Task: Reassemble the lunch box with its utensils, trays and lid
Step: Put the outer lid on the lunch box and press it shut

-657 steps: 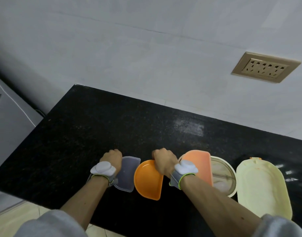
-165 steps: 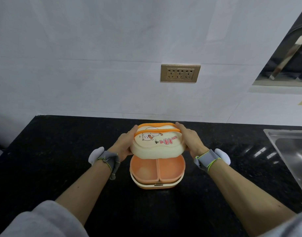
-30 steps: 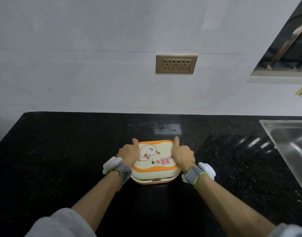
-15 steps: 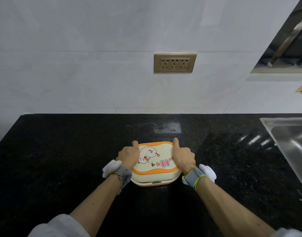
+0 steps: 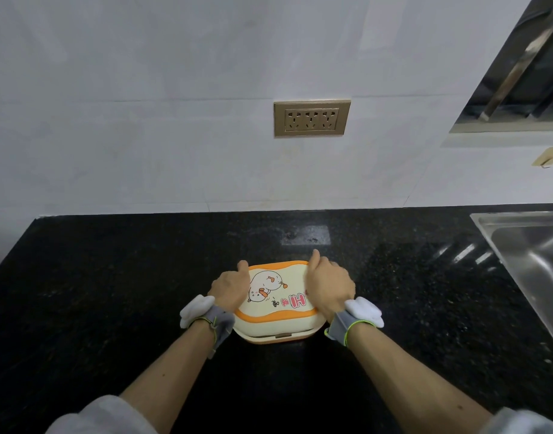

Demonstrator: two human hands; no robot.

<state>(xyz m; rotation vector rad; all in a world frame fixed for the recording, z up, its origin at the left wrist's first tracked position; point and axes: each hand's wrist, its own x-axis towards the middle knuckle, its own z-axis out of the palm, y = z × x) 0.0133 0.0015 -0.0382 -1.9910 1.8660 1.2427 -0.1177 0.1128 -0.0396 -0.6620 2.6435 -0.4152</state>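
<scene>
Cream lunch box (image 5: 276, 303) between both hands, fingers (image 5: 312, 260) clasped around its lid.

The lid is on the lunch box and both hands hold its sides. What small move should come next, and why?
Probably press the side clasps shut. The lid already sits level on the base, and the left hand and right hand grip its two ends, thumbs on top; whether it is latched cannot be seen.
</scene>
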